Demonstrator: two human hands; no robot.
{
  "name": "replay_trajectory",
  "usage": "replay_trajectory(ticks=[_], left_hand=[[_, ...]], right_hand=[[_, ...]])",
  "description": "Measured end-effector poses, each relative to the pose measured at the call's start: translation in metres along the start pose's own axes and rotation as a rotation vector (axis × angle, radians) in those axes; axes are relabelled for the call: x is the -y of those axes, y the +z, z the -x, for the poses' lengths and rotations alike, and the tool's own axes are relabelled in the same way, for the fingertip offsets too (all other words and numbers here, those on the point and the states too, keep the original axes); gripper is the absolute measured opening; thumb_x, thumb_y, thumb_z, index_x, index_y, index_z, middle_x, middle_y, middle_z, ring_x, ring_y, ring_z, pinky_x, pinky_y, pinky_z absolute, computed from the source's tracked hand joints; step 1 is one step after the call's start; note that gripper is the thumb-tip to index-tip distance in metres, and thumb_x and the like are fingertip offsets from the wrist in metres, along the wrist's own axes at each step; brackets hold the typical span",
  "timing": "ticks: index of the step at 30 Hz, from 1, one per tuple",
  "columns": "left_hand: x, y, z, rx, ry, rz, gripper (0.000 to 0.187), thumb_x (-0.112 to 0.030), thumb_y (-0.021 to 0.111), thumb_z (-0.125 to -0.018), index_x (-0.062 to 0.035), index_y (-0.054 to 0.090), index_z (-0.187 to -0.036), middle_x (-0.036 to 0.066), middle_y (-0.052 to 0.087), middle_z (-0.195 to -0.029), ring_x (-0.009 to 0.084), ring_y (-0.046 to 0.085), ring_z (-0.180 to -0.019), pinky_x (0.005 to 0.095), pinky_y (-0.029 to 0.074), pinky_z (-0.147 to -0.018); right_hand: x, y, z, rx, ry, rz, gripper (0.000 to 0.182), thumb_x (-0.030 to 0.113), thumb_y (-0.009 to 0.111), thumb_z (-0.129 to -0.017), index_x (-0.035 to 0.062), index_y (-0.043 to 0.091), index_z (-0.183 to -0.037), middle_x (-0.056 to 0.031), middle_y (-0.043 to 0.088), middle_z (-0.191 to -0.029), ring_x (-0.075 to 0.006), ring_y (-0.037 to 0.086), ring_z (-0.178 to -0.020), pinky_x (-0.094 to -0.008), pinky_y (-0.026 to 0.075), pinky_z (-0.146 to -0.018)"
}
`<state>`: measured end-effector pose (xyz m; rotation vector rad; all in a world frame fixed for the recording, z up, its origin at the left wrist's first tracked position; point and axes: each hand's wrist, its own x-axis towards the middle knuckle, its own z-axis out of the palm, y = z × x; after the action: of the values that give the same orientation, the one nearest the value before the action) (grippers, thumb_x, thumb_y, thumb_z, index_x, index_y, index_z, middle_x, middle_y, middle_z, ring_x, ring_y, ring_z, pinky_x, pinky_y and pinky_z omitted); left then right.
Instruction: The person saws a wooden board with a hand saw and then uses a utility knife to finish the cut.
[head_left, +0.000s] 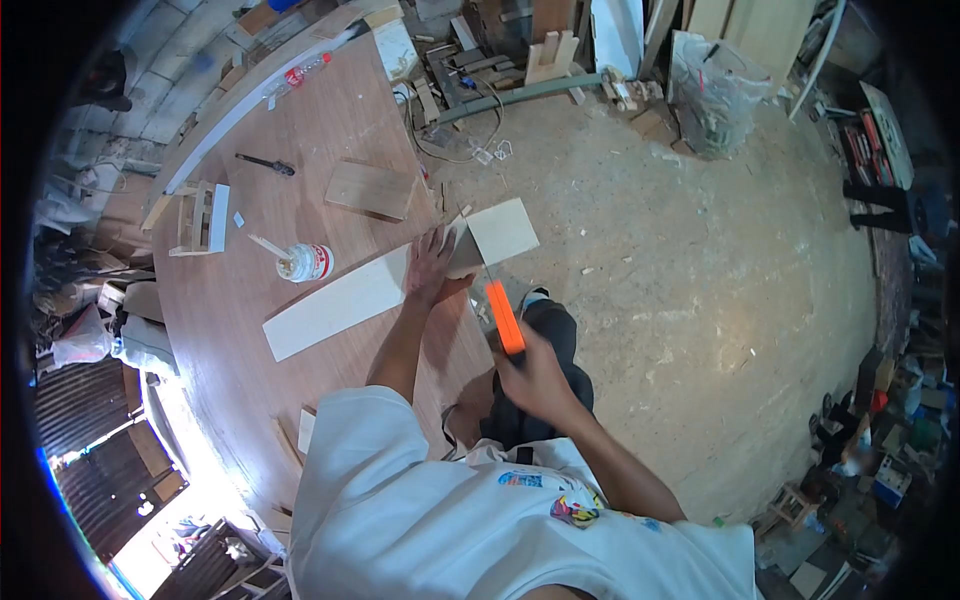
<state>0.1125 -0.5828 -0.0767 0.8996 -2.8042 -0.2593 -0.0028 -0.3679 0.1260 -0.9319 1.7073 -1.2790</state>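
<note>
A long pale wooden board (335,307) lies across the edge of the table, with its far end (503,230) sticking out over the floor. My left hand (430,264) lies on the board near the table edge, fingers spread and pressing down. My right hand (537,372) is closed round the black and orange handle of a handsaw (505,316). The saw's thin blade, seen almost edge-on, meets the board just right of my left hand. A dark line crosses the board there; its depth cannot be made out.
On the brown table (230,350) are a small wood block (370,189), a white jar (305,262) with a stick in it, a dark slim tool (265,163), a small wooden frame (200,218) and a plastic bottle (307,70). Offcuts and a clear bag (718,95) stand beyond.
</note>
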Motion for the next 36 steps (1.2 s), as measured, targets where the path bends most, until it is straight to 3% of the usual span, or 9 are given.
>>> replay_trajectory(ticks=[4,11,14,17,25,29,31,35,36], left_hand=[[0.012,0.01,-0.003,-0.05,0.032,0.029,0.102,-0.053,0.08,-0.059,-0.0065,0.045,-0.142,0.019,0.045,-0.142,0.0361,0.04,-0.133,0.0546,0.031,-0.111],[-0.001,0.003,0.002,0.034,-0.01,0.036,0.102,-0.052,0.08,-0.059,-0.0063,0.044,-0.143,0.018,0.045,-0.142,0.0356,0.04,-0.132,0.0531,0.032,-0.11],[0.003,0.003,-0.005,0.0,-0.008,0.016,0.101,-0.052,0.08,-0.06,-0.0062,0.044,-0.143,0.017,0.045,-0.142,0.0354,0.041,-0.132,0.0531,0.032,-0.11],[-0.002,0.002,0.001,0.004,0.006,0.032,0.1,-0.053,0.079,-0.06,-0.007,0.045,-0.142,0.017,0.045,-0.142,0.036,0.041,-0.132,0.0536,0.032,-0.111],[0.001,0.001,0.001,0.019,0.009,-0.01,0.107,-0.055,0.082,-0.058,-0.0075,0.043,-0.145,0.016,0.044,-0.143,0.0331,0.039,-0.135,0.0527,0.031,-0.112],[0.001,0.003,0.001,0.051,0.012,0.005,0.108,-0.055,0.082,-0.058,-0.0089,0.041,-0.146,0.015,0.043,-0.145,0.0322,0.038,-0.136,0.0526,0.029,-0.114],[-0.001,0.0,-0.002,0.038,-0.031,0.004,0.102,-0.055,0.079,-0.058,-0.0092,0.046,-0.142,0.014,0.045,-0.142,0.0325,0.04,-0.134,0.0515,0.031,-0.113],[-0.001,0.0,0.003,0.045,-0.047,0.025,0.102,-0.056,0.079,-0.059,-0.0093,0.045,-0.143,0.014,0.045,-0.143,0.0327,0.04,-0.134,0.0516,0.03,-0.113],[0.002,0.0,0.0,0.033,-0.029,0.027,0.101,-0.056,0.078,-0.06,-0.0092,0.045,-0.143,0.014,0.045,-0.143,0.0329,0.04,-0.134,0.0515,0.03,-0.113]], right_hand=[[-0.026,0.02,-0.055,0.053,0.122,0.053,0.02,0.0,0.056,-0.082,-0.0037,0.057,-0.102,-0.0094,0.059,-0.074,-0.0168,0.055,-0.068,-0.0321,0.046,-0.063],[0.054,-0.023,0.022,0.053,0.181,-0.055,0.02,-0.001,0.056,-0.082,-0.0017,0.057,-0.102,-0.011,0.06,-0.08,-0.0165,0.059,-0.079,-0.0302,0.047,-0.078],[0.02,-0.01,0.004,-0.018,0.016,-0.041,0.021,-0.001,0.056,-0.081,-0.0019,0.056,-0.102,-0.0103,0.057,-0.075,-0.0164,0.057,-0.074,-0.032,0.048,-0.073],[-0.051,0.012,-0.065,0.038,0.103,0.011,0.02,0.0,0.056,-0.081,-0.003,0.054,-0.1,-0.0107,0.052,-0.069,-0.016,0.051,-0.066,-0.0345,0.045,-0.063],[0.014,-0.001,-0.007,-0.032,0.004,-0.019,0.02,0.0,0.058,-0.081,-0.0021,0.055,-0.101,-0.0109,0.052,-0.073,-0.0155,0.049,-0.069,-0.0337,0.045,-0.064],[-0.03,0.005,-0.023,-0.021,0.04,-0.039,0.02,-0.001,0.058,-0.081,-0.0022,0.055,-0.101,-0.0111,0.053,-0.073,-0.0151,0.05,-0.07,-0.033,0.045,-0.067],[-0.077,0.015,-0.061,0.062,0.097,-0.017,0.048,0.001,0.056,-0.078,0.0023,0.054,-0.127,-0.0229,0.06,-0.074,-0.0443,0.064,-0.075,-0.0415,0.049,-0.067],[-0.056,0.017,-0.06,0.085,0.14,0.025,0.046,0.0,0.057,-0.078,0.0011,0.055,-0.124,-0.0217,0.059,-0.072,-0.0387,0.067,-0.074,-0.0419,0.049,-0.067],[-0.031,0.01,-0.047,0.07,0.132,0.017,0.035,-0.001,0.058,-0.079,-0.0006,0.055,-0.114,-0.017,0.058,-0.074,-0.0283,0.061,-0.072,-0.0378,0.048,-0.068]])
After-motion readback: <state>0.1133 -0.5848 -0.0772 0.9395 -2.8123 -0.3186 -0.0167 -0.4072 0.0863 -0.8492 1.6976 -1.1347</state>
